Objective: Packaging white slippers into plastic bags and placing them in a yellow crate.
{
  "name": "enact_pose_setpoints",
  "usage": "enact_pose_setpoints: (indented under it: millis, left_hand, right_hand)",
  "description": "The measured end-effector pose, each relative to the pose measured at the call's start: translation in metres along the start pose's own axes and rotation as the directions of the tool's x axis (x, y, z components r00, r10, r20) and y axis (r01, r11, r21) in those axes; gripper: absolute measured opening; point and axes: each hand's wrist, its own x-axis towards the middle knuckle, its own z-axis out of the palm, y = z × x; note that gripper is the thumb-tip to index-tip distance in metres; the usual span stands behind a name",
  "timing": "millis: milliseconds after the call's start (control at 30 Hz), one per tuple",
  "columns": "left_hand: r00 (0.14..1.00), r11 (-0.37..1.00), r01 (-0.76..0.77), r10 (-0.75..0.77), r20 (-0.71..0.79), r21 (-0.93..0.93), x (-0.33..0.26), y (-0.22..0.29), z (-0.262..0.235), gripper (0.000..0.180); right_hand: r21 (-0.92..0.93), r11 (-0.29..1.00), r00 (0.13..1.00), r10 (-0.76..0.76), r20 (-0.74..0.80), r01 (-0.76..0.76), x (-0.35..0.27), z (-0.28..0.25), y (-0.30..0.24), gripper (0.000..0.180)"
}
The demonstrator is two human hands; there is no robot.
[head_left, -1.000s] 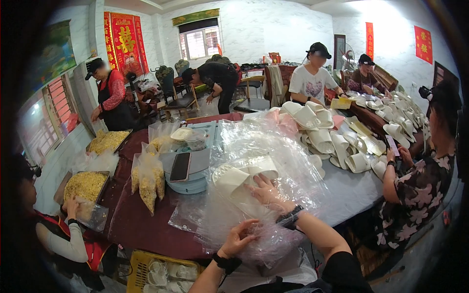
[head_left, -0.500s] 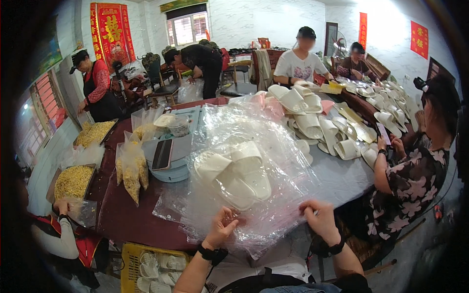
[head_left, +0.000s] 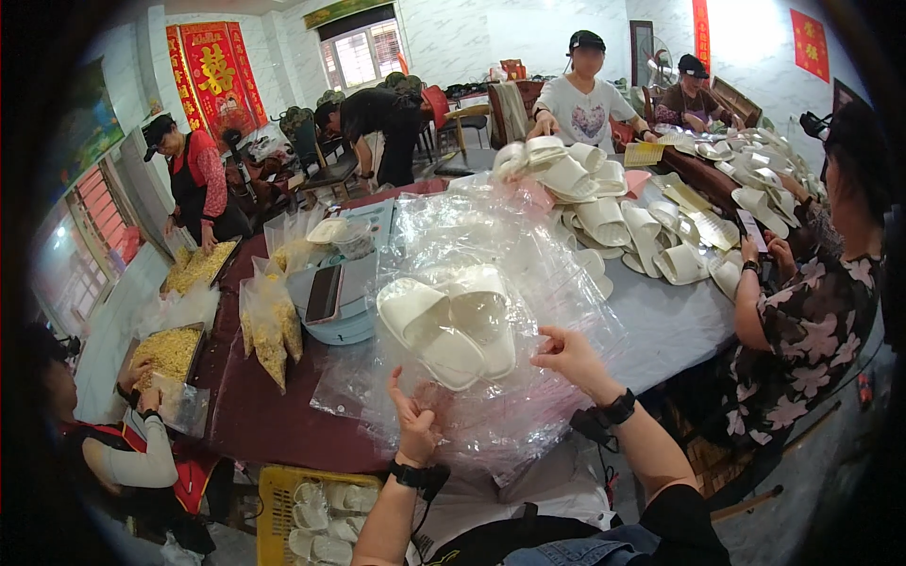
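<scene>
A pair of white slippers (head_left: pixel 451 344) lies under or inside a clear plastic bag (head_left: pixel 429 283), on a stack of similar bags with pink seal strips (head_left: pixel 557 420) along the near edge. My left hand (head_left: pixel 415 429) hovers over the near left part of the bags, index finger stretched out and the others partly curled. Right of the slippers is my right hand (head_left: pixel 574 360), thumb and index finger apart, close to the plastic film. Whether either hand touches the film is hard to make out.
A heap of white slippers (head_left: pixel 604 222) covers the far right. Left stand a light blue container with a phone (head_left: pixel 326 292) on it, bags of yellow bits (head_left: pixel 269 325) and trays (head_left: pixel 170 354). A yellow basket (head_left: pixel 276 505) holds slippers below. Several people work around.
My right hand has moved up and left, from the bags' right edge to beside the slippers. The left hand has shifted slightly left. The slippers now lie closer together.
</scene>
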Motion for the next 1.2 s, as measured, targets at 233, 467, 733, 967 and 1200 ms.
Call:
enact_pose_setpoints:
  millis: [233,467,733,967,1200]
  left_hand:
    - [0.977,0.873,-0.188,0.215,-0.008,0.45,0.0,-0.022,-0.053,0.079]
    - [0.973,0.878,0.225,-0.183,0.139,-0.423,-0.001,-0.011,-0.029,0.067]
    - [0.965,0.973,0.175,-0.139,0.224,-0.15,-0.005,-0.012,-0.019,0.094]
    - [0.983,0.982,0.175,-0.169,0.075,-0.068,-0.005,-0.004,-0.005,0.095]
    - [0.981,0.976,0.195,-0.196,-0.007,-0.095,-0.007,-0.018,-0.049,0.059]
  right_hand:
    - [0.501,0.844,0.967,0.076,0.243,-0.192,-0.005,-0.006,-0.022,0.023]
    - [0.474,0.832,0.953,0.203,0.225,-0.289,-0.021,-0.009,-0.034,0.033]
    - [0.447,0.807,0.899,0.217,0.381,-0.384,-0.021,0.012,-0.026,0.049]
    - [0.652,0.641,0.87,0.051,0.491,-0.406,-0.022,0.025,-0.022,0.057]
    - [0.761,0.499,0.864,-0.046,0.501,-0.414,-0.019,0.033,-0.027,0.07]
